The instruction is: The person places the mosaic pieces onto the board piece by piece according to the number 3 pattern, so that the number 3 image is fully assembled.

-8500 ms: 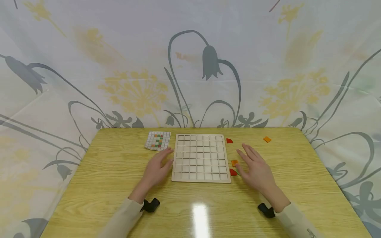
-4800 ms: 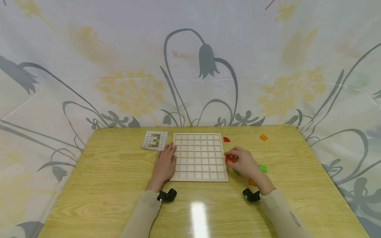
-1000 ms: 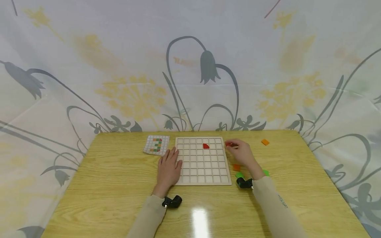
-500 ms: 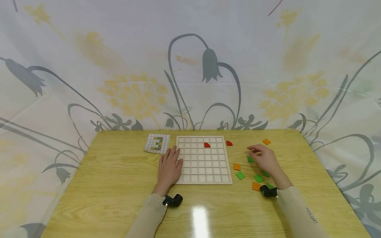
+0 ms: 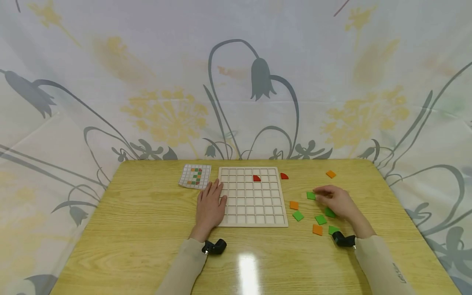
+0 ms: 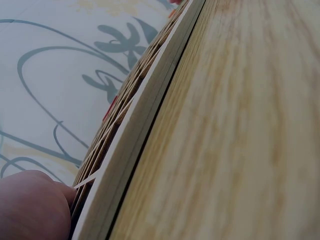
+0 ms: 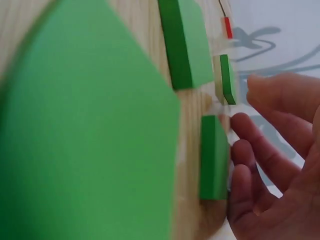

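In the head view a pale wooden grid board (image 5: pixel 254 222) lies mid-table, with a red quarter-circle tile (image 5: pixel 257 178) in one of its upper cells. My left hand (image 5: pixel 211 207) rests flat along the board's left edge, fingers extended over the rim; the left wrist view shows its thumb (image 6: pixel 32 207) at the frame. To the right, my right hand (image 5: pixel 336 200) hovers with loosely bent fingers and nothing between them. Nearest its fingertips is a green tile (image 5: pixel 311 196); another green tile (image 5: pixel 330 212) lies partly under the hand. Green tiles loom close in the right wrist view.
A second red quarter-circle (image 5: pixel 284 176) sits just off the board's upper right corner. Orange tiles (image 5: pixel 293 205) and several green ones (image 5: pixel 298 215) are scattered on the right side. A paper pattern card (image 5: pixel 184 180) lies left of the board. A patterned cloth backs the table.
One red quarter-circle has gone from beside the board into a cell. My right hand touched the other red tile, then withdrew rightward to the green tiles. My left hand settled onto the board's edge.
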A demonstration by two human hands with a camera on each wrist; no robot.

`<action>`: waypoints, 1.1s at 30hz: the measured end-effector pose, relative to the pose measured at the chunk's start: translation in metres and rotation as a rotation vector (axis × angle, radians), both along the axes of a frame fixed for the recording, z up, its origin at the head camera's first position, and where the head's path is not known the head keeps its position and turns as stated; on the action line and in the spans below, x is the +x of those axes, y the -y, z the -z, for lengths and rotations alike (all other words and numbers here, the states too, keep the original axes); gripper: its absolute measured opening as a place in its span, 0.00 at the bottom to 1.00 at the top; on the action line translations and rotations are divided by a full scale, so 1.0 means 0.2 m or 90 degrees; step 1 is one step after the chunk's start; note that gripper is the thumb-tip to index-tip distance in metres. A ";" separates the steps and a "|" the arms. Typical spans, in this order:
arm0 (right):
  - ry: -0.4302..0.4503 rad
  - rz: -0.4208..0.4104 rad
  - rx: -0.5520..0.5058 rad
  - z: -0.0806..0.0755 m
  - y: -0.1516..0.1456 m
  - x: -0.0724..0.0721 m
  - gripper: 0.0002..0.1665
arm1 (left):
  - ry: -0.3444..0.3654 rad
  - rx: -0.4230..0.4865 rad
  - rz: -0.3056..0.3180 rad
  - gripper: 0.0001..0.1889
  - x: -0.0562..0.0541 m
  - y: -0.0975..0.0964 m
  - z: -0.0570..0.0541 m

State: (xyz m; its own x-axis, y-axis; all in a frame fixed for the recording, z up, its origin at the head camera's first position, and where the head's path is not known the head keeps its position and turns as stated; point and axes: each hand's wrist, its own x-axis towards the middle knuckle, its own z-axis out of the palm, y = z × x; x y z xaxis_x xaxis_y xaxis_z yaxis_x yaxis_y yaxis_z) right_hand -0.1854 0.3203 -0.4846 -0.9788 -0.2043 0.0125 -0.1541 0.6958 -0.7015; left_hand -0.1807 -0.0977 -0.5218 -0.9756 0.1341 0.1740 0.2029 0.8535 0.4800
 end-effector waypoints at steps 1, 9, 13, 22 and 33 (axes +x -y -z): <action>0.007 -0.006 -0.001 0.00 0.00 0.00 0.19 | 0.001 0.002 0.001 0.26 0.00 0.00 0.00; 0.092 -0.021 -0.024 0.00 0.01 -0.07 0.27 | -0.007 0.007 0.000 0.26 -0.01 0.01 0.00; 0.114 -0.032 -0.009 0.00 0.02 -0.10 0.27 | 0.003 0.004 -0.003 0.26 -0.01 0.02 0.00; 0.120 -0.022 0.037 0.01 0.08 -0.13 0.21 | 0.012 0.000 -0.004 0.26 -0.01 0.01 -0.01; 0.122 0.046 0.055 0.00 0.11 -0.11 0.23 | 0.011 0.018 -0.002 0.26 0.00 0.00 0.00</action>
State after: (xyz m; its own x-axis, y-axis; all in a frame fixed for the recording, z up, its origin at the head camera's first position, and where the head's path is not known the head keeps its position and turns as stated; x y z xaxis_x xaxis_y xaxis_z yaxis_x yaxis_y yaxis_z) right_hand -0.2067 0.2974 -0.4838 -0.9737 -0.1254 -0.1900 0.0292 0.7590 -0.6504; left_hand -0.1815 -0.0976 -0.5225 -0.9788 0.1269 0.1607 0.1922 0.8399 0.5076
